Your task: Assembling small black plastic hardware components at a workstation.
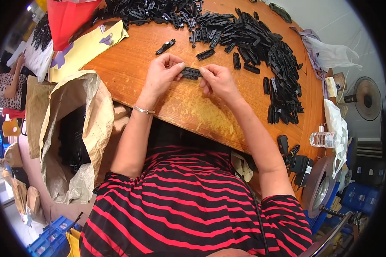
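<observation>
Black and ridged, the small plastic clip sits pinched between your left hand and right hand at upper centre of the frame, just above the worn orange wooden bench. Both grips are closed on its ends; you seem to be assembling or checking it. Next calls for firm, even fingertip pressure. More matte clips are heaped at upper right.

Woven sack open at my left, water bottle and fan right, red bag far-left on surface.
</observation>
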`<move>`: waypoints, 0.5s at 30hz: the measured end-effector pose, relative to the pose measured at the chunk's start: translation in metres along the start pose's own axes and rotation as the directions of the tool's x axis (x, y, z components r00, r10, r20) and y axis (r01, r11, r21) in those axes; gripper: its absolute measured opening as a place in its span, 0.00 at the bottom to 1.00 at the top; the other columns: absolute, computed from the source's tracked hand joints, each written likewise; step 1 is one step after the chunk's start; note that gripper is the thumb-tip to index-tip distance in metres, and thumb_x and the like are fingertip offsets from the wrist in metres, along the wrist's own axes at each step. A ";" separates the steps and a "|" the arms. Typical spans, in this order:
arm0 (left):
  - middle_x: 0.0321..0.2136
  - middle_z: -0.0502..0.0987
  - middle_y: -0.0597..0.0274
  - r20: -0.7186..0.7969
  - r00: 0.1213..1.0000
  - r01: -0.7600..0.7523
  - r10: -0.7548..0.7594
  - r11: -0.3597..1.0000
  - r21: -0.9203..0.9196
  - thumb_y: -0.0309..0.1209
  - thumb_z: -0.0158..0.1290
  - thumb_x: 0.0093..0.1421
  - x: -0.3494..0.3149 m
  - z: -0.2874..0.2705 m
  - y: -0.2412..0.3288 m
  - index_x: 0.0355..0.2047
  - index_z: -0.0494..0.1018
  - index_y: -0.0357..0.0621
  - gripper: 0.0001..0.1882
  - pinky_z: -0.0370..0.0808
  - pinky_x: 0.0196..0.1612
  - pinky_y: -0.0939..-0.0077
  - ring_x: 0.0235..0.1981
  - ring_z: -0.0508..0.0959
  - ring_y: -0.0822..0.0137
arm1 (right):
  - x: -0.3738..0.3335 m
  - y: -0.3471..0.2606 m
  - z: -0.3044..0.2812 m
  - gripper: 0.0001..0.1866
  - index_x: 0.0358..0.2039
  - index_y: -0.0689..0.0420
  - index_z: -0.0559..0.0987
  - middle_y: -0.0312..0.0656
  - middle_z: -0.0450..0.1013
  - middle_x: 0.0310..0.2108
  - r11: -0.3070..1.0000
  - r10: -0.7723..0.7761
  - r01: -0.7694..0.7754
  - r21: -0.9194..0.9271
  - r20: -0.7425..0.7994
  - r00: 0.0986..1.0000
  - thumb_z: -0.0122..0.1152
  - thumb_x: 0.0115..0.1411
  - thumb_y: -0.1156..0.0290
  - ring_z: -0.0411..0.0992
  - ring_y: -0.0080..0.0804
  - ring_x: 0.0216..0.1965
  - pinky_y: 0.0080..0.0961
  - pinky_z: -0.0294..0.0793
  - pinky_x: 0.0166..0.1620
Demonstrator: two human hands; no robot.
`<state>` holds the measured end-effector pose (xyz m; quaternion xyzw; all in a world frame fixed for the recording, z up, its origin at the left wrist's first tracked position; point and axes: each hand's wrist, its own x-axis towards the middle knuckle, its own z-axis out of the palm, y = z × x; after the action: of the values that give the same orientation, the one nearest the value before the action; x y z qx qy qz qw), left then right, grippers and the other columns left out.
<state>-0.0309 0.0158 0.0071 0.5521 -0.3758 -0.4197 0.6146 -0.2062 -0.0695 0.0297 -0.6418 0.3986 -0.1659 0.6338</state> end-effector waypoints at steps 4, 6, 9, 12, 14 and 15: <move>0.21 0.75 0.66 -0.062 0.997 0.061 -0.055 0.993 0.106 0.24 0.58 0.58 0.002 0.005 -0.005 0.30 0.74 0.35 0.05 0.70 0.23 0.84 0.20 0.73 0.77 | 0.007 0.019 0.004 0.11 0.35 0.63 0.76 0.35 0.73 0.21 0.999 -0.034 0.033 -0.034 -0.044 0.998 0.55 0.65 0.67 0.70 0.18 0.16 0.15 0.69 0.20; 0.19 0.74 0.66 -0.086 0.994 0.077 -0.065 0.987 0.143 0.25 0.59 0.57 0.004 0.005 -0.010 0.29 0.74 0.35 0.06 0.70 0.23 0.84 0.20 0.73 0.78 | 0.014 0.026 0.003 0.10 0.33 0.64 0.74 0.36 0.73 0.21 0.962 -0.173 0.152 -0.227 -0.079 0.982 0.57 0.64 0.68 0.70 0.19 0.15 0.17 0.70 0.19; 0.22 0.75 0.67 -0.103 0.994 0.065 -0.044 0.977 0.205 0.28 0.61 0.57 0.007 0.003 -0.013 0.29 0.74 0.36 0.08 0.70 0.22 0.84 0.20 0.72 0.79 | 0.016 0.021 0.008 0.10 0.32 0.63 0.73 0.36 0.72 0.20 0.963 -0.175 0.150 -0.223 -0.097 0.980 0.58 0.63 0.69 0.71 0.20 0.15 0.18 0.69 0.17; 0.21 0.75 0.67 -0.131 0.991 0.047 0.002 0.928 0.370 0.29 0.63 0.56 0.015 0.004 -0.017 0.29 0.74 0.36 0.10 0.70 0.23 0.83 0.21 0.72 0.78 | 0.022 0.022 0.007 0.10 0.30 0.63 0.71 0.36 0.71 0.19 0.953 -0.172 0.140 -0.268 -0.100 0.980 0.58 0.63 0.69 0.70 0.20 0.15 0.19 0.68 0.17; 0.21 0.76 0.65 -0.145 0.989 0.034 0.025 0.920 0.391 0.31 0.64 0.53 0.017 0.005 -0.022 0.27 0.75 0.36 0.11 0.71 0.24 0.80 0.21 0.72 0.76 | 0.023 0.020 0.006 0.10 0.30 0.63 0.71 0.36 0.71 0.18 0.954 -0.165 0.133 -0.270 -0.099 0.981 0.58 0.63 0.69 0.70 0.21 0.14 0.19 0.68 0.17; 0.20 0.77 0.63 -0.158 0.986 0.021 0.049 0.911 0.412 0.32 0.65 0.51 0.018 0.004 -0.024 0.25 0.75 0.36 0.12 0.72 0.26 0.77 0.21 0.73 0.75 | 0.023 0.019 0.006 0.11 0.30 0.63 0.71 0.36 0.71 0.17 0.953 -0.158 0.126 -0.274 -0.098 0.983 0.58 0.63 0.69 0.70 0.21 0.14 0.19 0.68 0.16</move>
<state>-0.0305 -0.0033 -0.0165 0.6994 -0.4075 -0.2794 0.5164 -0.1930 -0.0802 0.0045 -0.7373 0.4069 -0.1939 0.5032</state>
